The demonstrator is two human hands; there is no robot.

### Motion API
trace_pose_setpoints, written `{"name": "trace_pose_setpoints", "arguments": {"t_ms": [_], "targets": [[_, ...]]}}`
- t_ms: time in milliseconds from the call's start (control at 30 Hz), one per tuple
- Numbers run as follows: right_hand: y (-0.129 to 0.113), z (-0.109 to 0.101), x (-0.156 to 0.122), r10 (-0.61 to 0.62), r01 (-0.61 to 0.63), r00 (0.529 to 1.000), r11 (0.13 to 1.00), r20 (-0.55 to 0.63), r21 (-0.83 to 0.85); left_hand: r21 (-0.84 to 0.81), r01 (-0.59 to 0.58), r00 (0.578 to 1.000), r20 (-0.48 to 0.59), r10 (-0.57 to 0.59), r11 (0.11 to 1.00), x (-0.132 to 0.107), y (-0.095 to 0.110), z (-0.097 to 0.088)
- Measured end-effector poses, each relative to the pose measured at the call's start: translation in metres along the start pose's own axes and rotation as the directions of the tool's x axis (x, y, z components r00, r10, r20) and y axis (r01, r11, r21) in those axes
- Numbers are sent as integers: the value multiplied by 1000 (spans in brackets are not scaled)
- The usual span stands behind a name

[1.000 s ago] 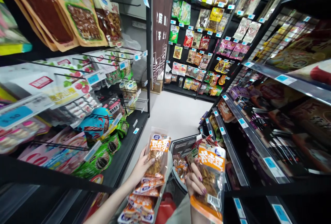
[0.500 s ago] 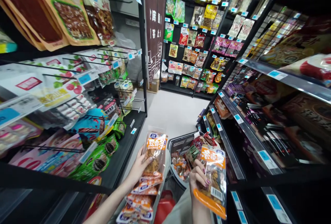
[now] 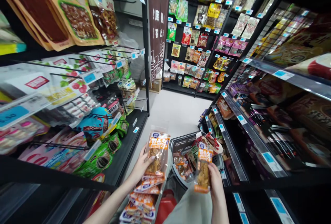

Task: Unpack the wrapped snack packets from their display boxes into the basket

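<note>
My left hand (image 3: 141, 167) grips a stack of several clear snack packets with orange labels (image 3: 152, 168), fanned down along my forearm. My right hand (image 3: 216, 181) is closed on one more orange-labelled snack packet (image 3: 203, 167), held upright and edge-on just over the black shopping basket (image 3: 182, 143). The basket sits between my hands and holds several mixed snack packs (image 3: 183, 165).
Black shelves line both sides of a narrow aisle. Hanging snack bags on pegs (image 3: 77, 89) fill the left rack; boxed goods (image 3: 271, 106) fill the right shelves. More hanging packets (image 3: 201, 55) cover the far wall. A pale floor (image 3: 176, 113) runs ahead. Something red (image 3: 165, 208) lies below the basket.
My right hand has turned its packet from face-on to edge-on and moved it forward and down toward the basket. The left hand and its stack stayed put.
</note>
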State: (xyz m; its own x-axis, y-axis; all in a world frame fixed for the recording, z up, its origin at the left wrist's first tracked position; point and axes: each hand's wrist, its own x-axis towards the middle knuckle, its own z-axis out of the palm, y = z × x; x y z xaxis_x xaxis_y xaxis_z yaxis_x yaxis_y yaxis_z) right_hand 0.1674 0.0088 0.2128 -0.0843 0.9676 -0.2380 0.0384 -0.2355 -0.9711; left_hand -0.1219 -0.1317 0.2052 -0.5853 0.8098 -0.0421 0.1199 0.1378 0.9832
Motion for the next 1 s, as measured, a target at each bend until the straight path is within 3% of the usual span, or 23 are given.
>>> {"name": "trace_pose_setpoints", "arguments": {"t_ms": [67,167,333,433,533,600,667,767,1000], "targets": [[16,-11,15,27,-39,996,988,-82,-148,-14,-2,1000,12,2,1000,0,-1,0],[32,-10,36,40,-92,986,939,-162,-332,-34,10,999,37,-9,999,0,0,2],[28,26,57,21,-97,985,885,-169,-455,-50,21,999,35,-19,999,-3,7,5],[12,62,36,-61,74,997,905,44,-418,-65,22,999,30,-20,998,-5,12,5],[-5,100,-10,-156,252,938,920,311,-300,-66,4,1000,16,-3,998,-6,15,7],[-16,122,-40,-200,310,894,923,400,-230,-48,-9,1000,15,10,999,-7,16,8],[-24,138,-60,-218,316,887,930,406,-190,-34,-15,999,30,16,999,-7,15,9],[-29,148,-71,-185,261,914,950,362,-173,-35,-19,998,65,21,999,-10,11,11],[-25,146,-74,-166,228,878,970,449,-88,-14,-91,993,77,92,996,-13,0,18]]}}
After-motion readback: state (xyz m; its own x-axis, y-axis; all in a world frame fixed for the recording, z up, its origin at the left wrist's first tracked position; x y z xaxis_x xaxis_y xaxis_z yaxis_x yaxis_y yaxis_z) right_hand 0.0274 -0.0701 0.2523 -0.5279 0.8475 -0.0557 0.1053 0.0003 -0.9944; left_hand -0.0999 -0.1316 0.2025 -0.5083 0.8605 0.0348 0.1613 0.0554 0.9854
